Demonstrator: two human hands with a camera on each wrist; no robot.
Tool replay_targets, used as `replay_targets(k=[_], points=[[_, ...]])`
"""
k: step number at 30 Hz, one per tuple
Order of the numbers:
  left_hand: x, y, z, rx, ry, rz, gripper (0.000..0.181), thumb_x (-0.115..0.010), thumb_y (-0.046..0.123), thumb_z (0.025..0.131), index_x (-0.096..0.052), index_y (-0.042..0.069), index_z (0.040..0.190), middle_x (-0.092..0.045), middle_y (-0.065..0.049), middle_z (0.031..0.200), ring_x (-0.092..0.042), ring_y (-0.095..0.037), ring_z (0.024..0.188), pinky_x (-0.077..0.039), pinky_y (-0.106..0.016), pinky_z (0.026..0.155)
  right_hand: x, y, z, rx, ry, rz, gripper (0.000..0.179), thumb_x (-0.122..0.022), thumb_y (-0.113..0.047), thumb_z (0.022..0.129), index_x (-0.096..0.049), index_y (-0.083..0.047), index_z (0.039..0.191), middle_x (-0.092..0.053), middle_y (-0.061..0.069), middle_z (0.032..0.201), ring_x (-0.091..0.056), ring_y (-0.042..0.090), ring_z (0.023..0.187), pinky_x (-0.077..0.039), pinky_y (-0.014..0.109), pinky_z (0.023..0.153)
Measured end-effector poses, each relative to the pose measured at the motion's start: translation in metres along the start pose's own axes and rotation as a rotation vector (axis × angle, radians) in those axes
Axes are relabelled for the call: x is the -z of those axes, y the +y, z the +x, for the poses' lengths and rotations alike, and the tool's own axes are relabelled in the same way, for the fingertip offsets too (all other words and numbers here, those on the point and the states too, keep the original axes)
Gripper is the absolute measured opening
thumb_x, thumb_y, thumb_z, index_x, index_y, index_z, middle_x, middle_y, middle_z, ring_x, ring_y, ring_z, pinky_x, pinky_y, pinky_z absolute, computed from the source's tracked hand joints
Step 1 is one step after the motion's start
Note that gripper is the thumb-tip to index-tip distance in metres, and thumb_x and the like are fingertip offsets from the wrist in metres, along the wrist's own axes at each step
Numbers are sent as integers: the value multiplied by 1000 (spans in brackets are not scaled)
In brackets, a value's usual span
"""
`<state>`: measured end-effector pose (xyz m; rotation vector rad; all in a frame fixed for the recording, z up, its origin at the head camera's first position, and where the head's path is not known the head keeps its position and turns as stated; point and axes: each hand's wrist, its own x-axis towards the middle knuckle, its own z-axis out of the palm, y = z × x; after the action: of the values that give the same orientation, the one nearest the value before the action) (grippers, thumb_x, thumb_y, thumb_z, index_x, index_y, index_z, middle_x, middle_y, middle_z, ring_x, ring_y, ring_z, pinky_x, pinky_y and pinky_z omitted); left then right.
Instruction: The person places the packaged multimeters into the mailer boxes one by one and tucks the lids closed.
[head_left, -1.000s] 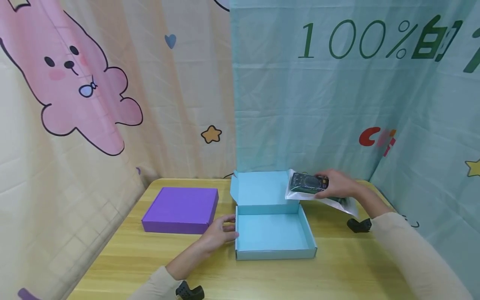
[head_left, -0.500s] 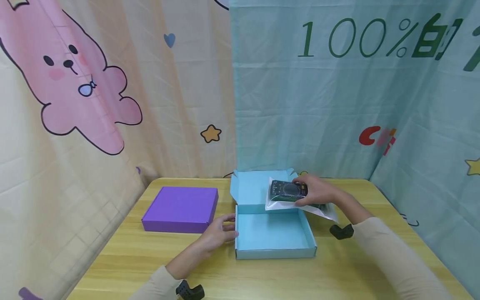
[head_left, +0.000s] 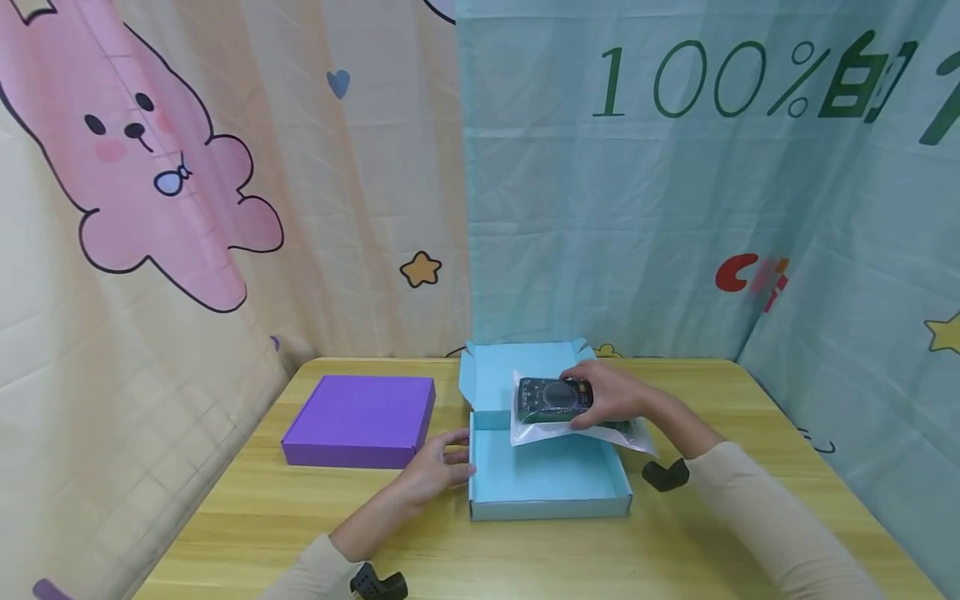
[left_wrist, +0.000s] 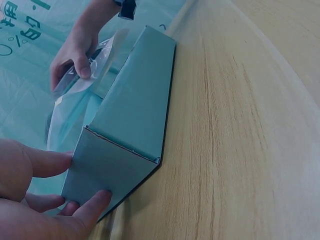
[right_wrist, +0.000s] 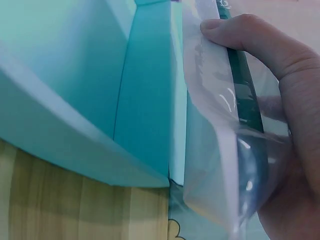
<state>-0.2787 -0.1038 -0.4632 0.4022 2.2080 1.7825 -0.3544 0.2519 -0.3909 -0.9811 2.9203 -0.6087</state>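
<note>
A light blue cardboard box stands on the table with its lid raised at the back. My left hand is at the box's left side, its fingertips resting against the outer wall. With my right hand I grip a black multimeter in a clear plastic bag, thumb on the near side and fingers over the far side. The bagged multimeter is tilted above the back part of the box, dial facing up. In the right wrist view, the bag hangs beside the box wall.
A closed purple box lies on the wooden table left of the blue box. Printed curtains hang behind the table and along both sides. A black wrist device is on each forearm.
My right hand has carried the bagged multimeter left and toward me, from beside the raised lid to over the back of the blue box. The left hand has stayed at the box wall.
</note>
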Motion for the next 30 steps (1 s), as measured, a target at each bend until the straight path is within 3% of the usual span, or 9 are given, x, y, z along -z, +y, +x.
replay_targets(k=[15,30], points=[[-2,1,0,0,-2,-35,67,-70,-5,94,-38,-7,154,-44,-26,148,-48,-47,134,-56,-44,98,-24,-24,8,110,-48,52,84,-86,-53,74,-61,-5,139,-59,4,125,-53,20,104,-51,42,88],[0,-1,0,-17,-13,-29,64,-68,-6,95,-40,-7,153,-44,-25,148,-48,-47,134,-55,-43,99,-50,-43,15,135,-93,89,85,-84,-56,74,-60,-9,140,-57,-5,121,-53,15,103,-52,36,86]])
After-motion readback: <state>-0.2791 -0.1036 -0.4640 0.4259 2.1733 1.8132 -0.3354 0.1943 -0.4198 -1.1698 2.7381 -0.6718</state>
